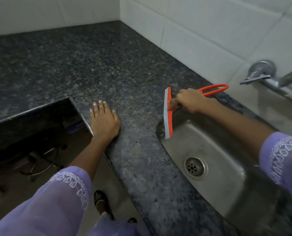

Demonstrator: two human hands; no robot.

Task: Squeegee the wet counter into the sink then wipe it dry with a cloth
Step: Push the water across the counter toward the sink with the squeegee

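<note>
My right hand [188, 100] grips an orange squeegee [169, 123] by its looped handle, index finger stretched onto the head. Its grey rubber blade runs along the left rim of the steel sink [215, 133], with the lower end hanging over the basin. My left hand [104, 120] lies flat, palm down, on the dark speckled granite counter [90, 65], near its front edge and left of the sink. The counter's surface looks glossy. No cloth is in view.
White tiled walls [193, 23] meet at the back corner. A chrome wall tap [267, 77] sticks out above the sink at the right. The drain [195, 166] sits in the basin. A cutout in the counter opens at the left over dark clutter [39, 160].
</note>
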